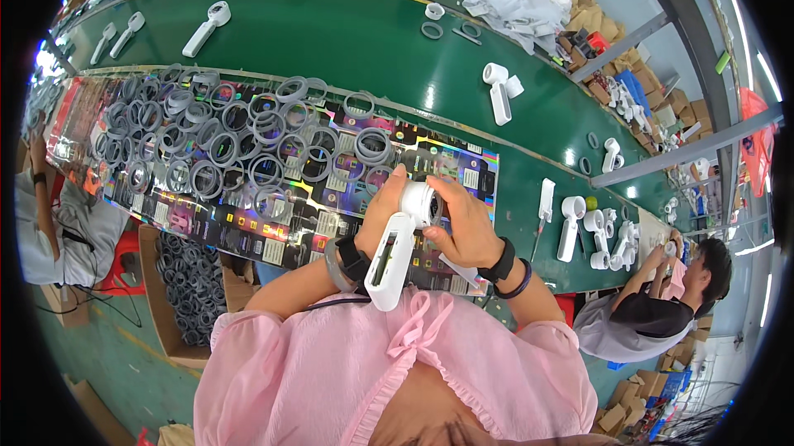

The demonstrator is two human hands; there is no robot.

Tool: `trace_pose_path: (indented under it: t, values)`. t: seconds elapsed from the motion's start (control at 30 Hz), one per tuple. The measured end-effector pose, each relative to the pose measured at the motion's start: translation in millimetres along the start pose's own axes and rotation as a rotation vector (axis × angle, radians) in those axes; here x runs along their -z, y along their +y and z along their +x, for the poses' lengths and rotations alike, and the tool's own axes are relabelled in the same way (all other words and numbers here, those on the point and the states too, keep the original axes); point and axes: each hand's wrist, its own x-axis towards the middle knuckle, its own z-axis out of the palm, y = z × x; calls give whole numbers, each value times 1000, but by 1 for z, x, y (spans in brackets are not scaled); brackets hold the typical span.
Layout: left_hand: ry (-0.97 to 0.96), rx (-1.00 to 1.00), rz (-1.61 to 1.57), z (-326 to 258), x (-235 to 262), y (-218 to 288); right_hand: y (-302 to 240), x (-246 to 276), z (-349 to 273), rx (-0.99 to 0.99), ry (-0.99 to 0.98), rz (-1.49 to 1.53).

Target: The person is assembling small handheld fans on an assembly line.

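Casing (pixel 404 239) sits clamped from 2 sides by left hand (pixel 377 216) and right hand (pixel 468 229), likely for steadiness; rings (pixel 178 101) lie near, seemingly for easy reach.

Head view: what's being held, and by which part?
A white device, held by its round head between the left hand and the right hand.
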Motion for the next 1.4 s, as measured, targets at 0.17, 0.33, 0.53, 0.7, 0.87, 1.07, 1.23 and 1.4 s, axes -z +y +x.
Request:
trace_pose_path:
  t: [0.17, 0.33, 0.53, 0.7, 0.87, 1.07, 1.23, 1.4]
  values:
    - [-68, -533, 508, -3, -3, -2, 6, 14, 11, 38, -30, 48]
    - [-60, -17, 157, 9, 2, -19, 4, -19, 33, -188, 183, 595]
    - [83, -217, 376, -5, -11, -4, 7, -40, 47, -517, 53, 955]
    - [63, -273, 294, 0, 0, -9, 2, -51, 48, -523, 111, 995]
    - [71, -290, 321, 5, 2, -7, 4, -52, 54, -583, 167, 1037]
    - [3, -210, 211, 16, 8, -7, 21, -59, 46, -677, 189, 1227]
    - [22, -22, 81, 12, 9, -5, 11, -53, 33, -654, 306, 1441]
    - [-29, 3, 43, 3, 0, 1, 2, -52, 23, -635, 369, 1381]
